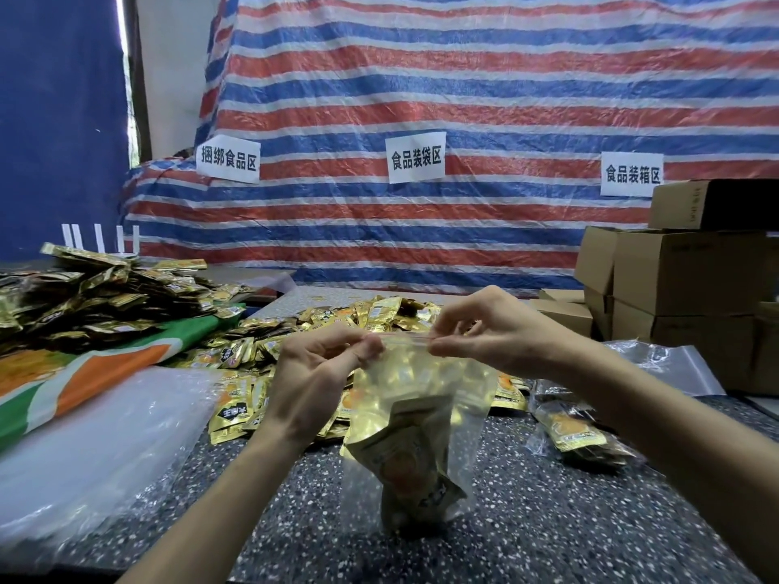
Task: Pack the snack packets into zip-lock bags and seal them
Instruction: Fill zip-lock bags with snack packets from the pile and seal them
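Two hands pinch the top strip of a filled zip-lock bag (421,394).
Left of the bag lie clear bags (84,436) and loose gold snack packets (253,351). The left hand (320,368) pinches its top-left corner and the right hand (497,330) its top-right, over the speckled bench (548,520). Cardboard boxes (683,280) stand to its right.
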The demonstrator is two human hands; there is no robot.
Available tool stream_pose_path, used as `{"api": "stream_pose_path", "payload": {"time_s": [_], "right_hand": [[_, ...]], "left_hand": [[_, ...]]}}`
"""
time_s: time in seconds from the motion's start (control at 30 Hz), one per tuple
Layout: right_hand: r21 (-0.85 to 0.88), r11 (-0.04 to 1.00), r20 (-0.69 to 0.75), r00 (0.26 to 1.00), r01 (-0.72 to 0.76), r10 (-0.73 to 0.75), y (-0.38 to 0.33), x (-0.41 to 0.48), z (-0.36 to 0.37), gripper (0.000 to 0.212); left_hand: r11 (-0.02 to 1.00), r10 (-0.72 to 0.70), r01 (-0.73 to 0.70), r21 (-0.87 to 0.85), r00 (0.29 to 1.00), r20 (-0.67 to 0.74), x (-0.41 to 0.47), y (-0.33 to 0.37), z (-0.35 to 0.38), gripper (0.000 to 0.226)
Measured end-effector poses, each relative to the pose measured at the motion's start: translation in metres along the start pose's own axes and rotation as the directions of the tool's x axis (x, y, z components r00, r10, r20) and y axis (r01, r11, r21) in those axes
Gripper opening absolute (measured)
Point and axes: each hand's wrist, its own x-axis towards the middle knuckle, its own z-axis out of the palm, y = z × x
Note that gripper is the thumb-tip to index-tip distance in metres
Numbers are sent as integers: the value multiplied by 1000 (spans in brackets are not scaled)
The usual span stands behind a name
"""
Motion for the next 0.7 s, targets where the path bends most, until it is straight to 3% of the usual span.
{"api": "stream_pose_path", "payload": {"time_s": [0.33, 0.63, 0.7], "right_hand": [[-10, 998, -14, 998, -58, 58, 25, -24, -17, 16], [-27, 991, -36, 991, -131, 130, 43, -46, -27, 12], [-129, 976, -51, 984, -173, 168, 54, -53, -33, 12]], "left_hand": [[1000, 15, -15, 13, 1000, -9, 1, -1, -8, 11], [1000, 8, -8, 6, 999, -34, 1, -3, -10, 26], [999, -25, 19, -41, 990, -135, 4, -7, -21, 32]]}}
